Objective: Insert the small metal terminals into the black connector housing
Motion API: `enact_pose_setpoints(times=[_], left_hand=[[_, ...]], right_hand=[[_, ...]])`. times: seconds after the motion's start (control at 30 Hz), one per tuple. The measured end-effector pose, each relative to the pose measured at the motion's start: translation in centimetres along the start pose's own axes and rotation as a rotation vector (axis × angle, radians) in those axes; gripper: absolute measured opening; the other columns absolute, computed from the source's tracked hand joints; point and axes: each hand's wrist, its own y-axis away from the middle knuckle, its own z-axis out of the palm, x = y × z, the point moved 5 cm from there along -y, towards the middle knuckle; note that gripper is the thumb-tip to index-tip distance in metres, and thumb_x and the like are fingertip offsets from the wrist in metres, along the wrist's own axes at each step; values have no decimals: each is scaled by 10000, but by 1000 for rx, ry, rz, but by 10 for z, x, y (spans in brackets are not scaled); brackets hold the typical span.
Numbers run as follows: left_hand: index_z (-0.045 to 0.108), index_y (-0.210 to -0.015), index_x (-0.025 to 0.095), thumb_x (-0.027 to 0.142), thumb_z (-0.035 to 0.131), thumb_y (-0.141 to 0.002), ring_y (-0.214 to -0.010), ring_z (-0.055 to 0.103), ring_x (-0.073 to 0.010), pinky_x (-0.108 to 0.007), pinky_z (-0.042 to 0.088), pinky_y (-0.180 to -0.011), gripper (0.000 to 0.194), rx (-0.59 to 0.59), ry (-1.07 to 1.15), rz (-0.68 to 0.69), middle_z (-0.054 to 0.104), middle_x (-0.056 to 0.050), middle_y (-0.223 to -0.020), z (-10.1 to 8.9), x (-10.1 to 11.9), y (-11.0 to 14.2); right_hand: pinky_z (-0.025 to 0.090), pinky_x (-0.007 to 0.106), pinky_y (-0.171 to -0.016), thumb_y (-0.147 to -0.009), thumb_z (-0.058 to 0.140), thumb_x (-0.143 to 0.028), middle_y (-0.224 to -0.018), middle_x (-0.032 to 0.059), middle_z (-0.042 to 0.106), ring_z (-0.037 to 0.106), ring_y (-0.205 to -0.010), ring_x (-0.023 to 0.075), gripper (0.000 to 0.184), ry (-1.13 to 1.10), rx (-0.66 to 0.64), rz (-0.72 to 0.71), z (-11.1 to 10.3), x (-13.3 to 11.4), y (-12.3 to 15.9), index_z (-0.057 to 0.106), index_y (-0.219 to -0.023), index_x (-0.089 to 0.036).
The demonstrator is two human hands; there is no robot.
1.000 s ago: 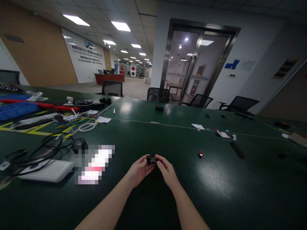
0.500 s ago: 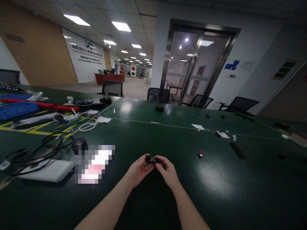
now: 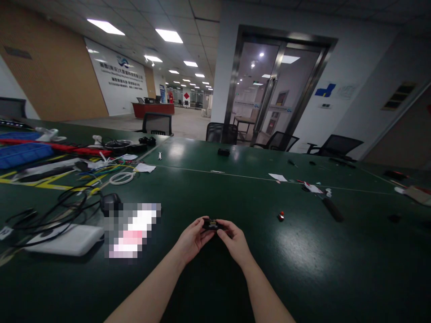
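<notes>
A small black part (image 3: 211, 224) is pinched between both my hands just above the dark green table (image 3: 303, 260). My left hand (image 3: 191, 240) closes its fingers on the part's left end. Fingers of my right hand (image 3: 234, 242) grip its right end. What the part is cannot be made out; a little pale detail shows on top. A tiny red piece (image 3: 280, 216) lies on the table to the right of my hands.
To the left lie a white flat box (image 3: 67, 239), tangled black cables (image 3: 57, 206), a white ring (image 3: 121, 178), coloured wires and blue trays (image 3: 20, 152). A black handled tool (image 3: 332, 208) and paper scraps lie at the right. Black chairs (image 3: 222, 133) stand beyond the far edge.
My hands have stayed in place with the black part, only shifting their fingers on it slightly. Nothing else moved.
</notes>
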Motion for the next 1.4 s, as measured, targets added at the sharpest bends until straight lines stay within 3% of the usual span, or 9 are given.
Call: enact_pose_setpoints(times=[0.43, 0.87, 1.07, 1.4], left_hand=[[579, -971, 72, 107, 439, -871, -779, 672, -166, -233, 550, -711, 175, -54, 75, -34, 680, -119, -868, -2, -3, -2], [554, -995, 66, 206, 487, -869, -773, 678, -183, -204, 558, -647, 199, -97, 31, -114, 681, -148, -877, -3, -5, -2], [536, -1036, 67, 233, 482, -873, -836, 667, -201, -232, 553, -695, 239, -133, 57, -145, 671, -160, -927, -4, -6, -1], [561, -973, 68, 209, 465, -882, -758, 678, -170, -217, 552, -678, 193, -91, 38, -104, 684, -140, -858, 0, -5, 0]], right_hand=[[437, 352, -783, -745, 568, -324, -991, 35, 624, 566, -867, 194, 273, -8, 17, -18, 1, 2, -2, 595, -1001, -231], [443, 376, -800, -750, 555, -324, -999, 23, 609, 564, -896, 202, 244, -26, 16, 5, 0, -5, 1, 593, -978, -246], [451, 374, -792, -760, 545, -314, -1009, 15, 608, 566, -898, 203, 221, -38, 16, 12, 0, -7, 2, 593, -970, -266], [438, 361, -806, -733, 582, -317, -1018, 35, 605, 561, -927, 202, 267, -39, 17, -18, 0, 4, -2, 576, -985, -232]])
